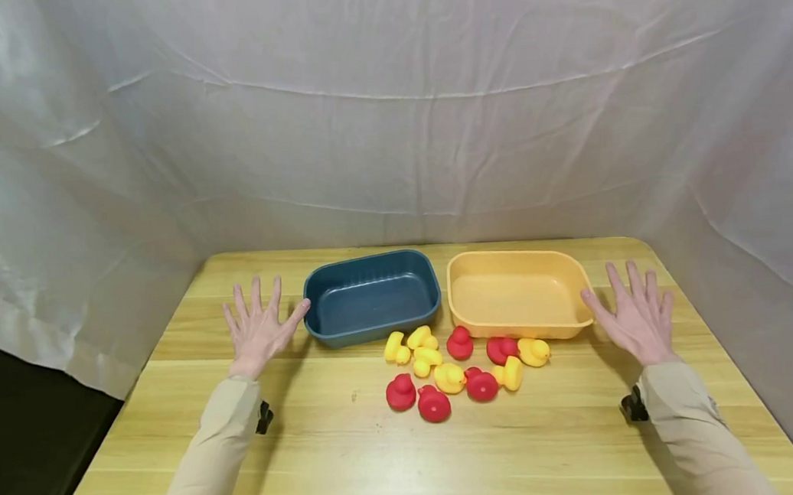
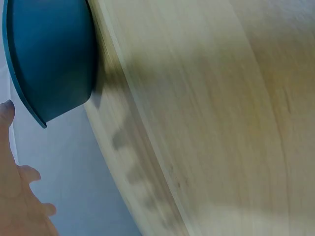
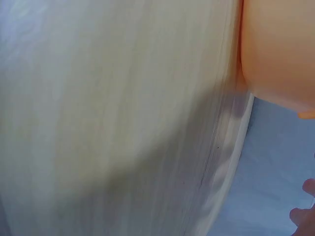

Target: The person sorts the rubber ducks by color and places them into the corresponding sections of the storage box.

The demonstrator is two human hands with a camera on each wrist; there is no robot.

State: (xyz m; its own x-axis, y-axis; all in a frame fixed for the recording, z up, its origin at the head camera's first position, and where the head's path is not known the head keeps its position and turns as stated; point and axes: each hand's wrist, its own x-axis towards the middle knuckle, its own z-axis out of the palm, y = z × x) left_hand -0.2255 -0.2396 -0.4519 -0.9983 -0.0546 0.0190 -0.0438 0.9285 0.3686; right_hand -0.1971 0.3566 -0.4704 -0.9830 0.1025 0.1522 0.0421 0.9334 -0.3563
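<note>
My left hand (image 1: 259,330) is spread above the table, its thumb by the left end of a dark blue basin (image 1: 373,304). In the left wrist view, part of that hand (image 2: 19,191) shows below the basin (image 2: 49,54). On the other side, my right hand (image 1: 639,319) spreads its fingers beside a yellow-orange basin (image 1: 517,289), with the thumb near its right end. The right wrist view shows only some fingertips (image 3: 301,215) and the basin's side (image 3: 280,49). Neither hand holds anything. In front of the basins lie several yellow rubber ducks (image 1: 450,379) and several red rubber ducks (image 1: 434,403).
A wooden table (image 1: 329,467) carries everything. Pale fabric curtains (image 1: 403,140) rise behind it and along both sides. Dark wrist cameras (image 1: 633,406) sit on the sleeves. A black area (image 1: 23,442) lies beyond the table's left edge.
</note>
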